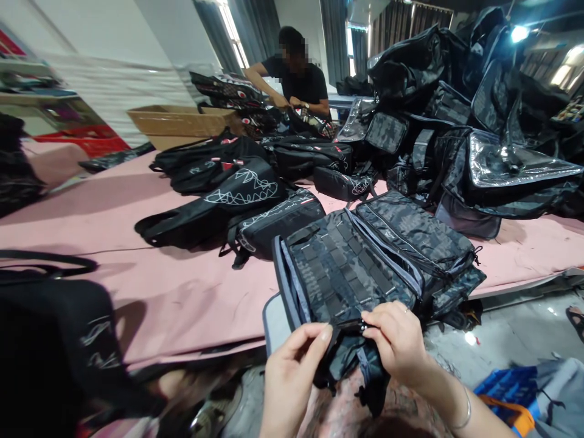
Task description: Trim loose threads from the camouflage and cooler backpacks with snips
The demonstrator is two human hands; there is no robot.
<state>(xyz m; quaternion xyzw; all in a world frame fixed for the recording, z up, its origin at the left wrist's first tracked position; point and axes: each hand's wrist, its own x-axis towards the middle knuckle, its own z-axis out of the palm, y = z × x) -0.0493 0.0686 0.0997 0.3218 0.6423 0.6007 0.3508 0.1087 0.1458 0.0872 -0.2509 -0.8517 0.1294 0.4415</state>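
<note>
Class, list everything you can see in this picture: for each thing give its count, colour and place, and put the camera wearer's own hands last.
camouflage backpack: one, dark grey, at the near table edge, lying open.
black bags with white line print: several, mid table.
pile of dark bags: too many to count, black and grey, far right.
table cover: one, pink, under all the bags.
cardboard box: one, brown, far left.
co-worker: one, black shirt, far end, handling a bag.
blue crate: one, floor at lower right.
left hand: pinching the backpack's lower edge.
right hand: gripping the same edge; a bracelet on the wrist.
</note>
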